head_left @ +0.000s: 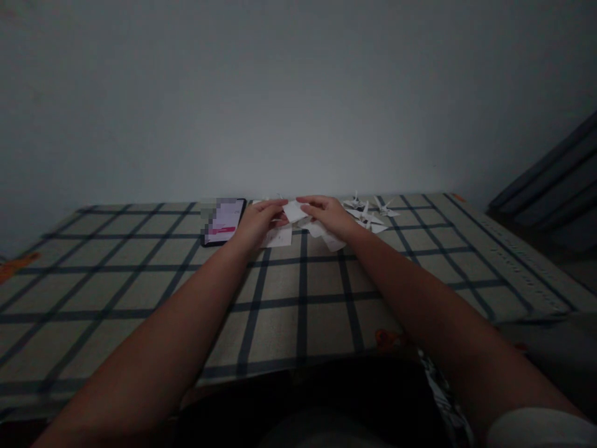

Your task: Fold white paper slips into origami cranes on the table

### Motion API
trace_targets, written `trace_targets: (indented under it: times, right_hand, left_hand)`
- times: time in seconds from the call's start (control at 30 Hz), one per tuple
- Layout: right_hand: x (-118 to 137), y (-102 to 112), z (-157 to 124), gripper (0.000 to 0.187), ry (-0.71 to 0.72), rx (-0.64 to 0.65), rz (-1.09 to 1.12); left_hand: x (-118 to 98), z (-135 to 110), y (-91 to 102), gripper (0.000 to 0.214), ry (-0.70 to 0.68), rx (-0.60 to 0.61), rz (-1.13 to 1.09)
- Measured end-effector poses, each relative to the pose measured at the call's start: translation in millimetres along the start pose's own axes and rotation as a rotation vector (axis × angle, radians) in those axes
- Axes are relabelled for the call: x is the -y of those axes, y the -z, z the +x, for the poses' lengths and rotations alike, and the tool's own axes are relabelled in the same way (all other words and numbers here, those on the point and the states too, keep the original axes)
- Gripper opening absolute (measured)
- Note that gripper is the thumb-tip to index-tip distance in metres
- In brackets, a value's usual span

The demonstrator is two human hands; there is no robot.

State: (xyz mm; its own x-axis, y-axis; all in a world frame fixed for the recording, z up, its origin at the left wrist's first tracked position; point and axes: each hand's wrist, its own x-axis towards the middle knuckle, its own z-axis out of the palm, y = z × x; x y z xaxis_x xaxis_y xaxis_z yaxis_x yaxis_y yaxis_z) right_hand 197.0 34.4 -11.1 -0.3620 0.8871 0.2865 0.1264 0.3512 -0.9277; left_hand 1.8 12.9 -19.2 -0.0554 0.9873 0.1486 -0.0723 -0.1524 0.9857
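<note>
Both hands pinch one small white paper between them: left hand on its near-side edge, right hand on the opposite edge. Exact finger contact is too small and dim to confirm. The paper sits up between the fingertips, above loose sheets.

Risks, my read: an uneven pull could skew a crease or tear it, since it looks thin. Poor light makes edge misalignment likely. Wrists sit close over the loose sheets, so a sleeve-less forearm drag could shift them.

Materials: paper is matte, flat, roughly four-sided. Sheet under left hand is flat, faintly marked; scrap under right hand looks curled. Cranes beyond right hand: pointy, stiff-looking, crushable. Phone left of left hand: slab, glossy. Cloth underneath: checked, woven-looking.
</note>
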Motion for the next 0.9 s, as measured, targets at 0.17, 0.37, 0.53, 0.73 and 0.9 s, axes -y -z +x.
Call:
trace_targets:
  times: [0.17, 0.37, 0.53, 0.73, 0.9]
  right_hand:
    - [-3, 3, 3, 0.029, -0.027, -0.074, 0.064]
    - [-7, 1, 4, 0.035, 0.005, -0.049, 0.054]
    - [-7, 0, 2, 0.051, 0.038, -0.027, 0.007]
    - [-7, -2, 1, 0.06, 0.041, 0.029, 0.078]
    - [-14, -2, 6, 0.06, -0.002, 0.02, 0.142]
  left_hand:
    - [-1, -4, -2.7, 0.034, 0.026, 0.053, -0.001]
    - [-1, -4, -3.0, 0.032, 0.043, 0.055, 0.032]
    - [-1, -5, -3.0, 0.035, 0.017, 0.081, 0.039]
    - [2, -3, -2.0, 0.03, -0.002, 0.012, 0.058]
    - [8, 6, 0.6, 0.032, -0.045, -0.037, -0.028]
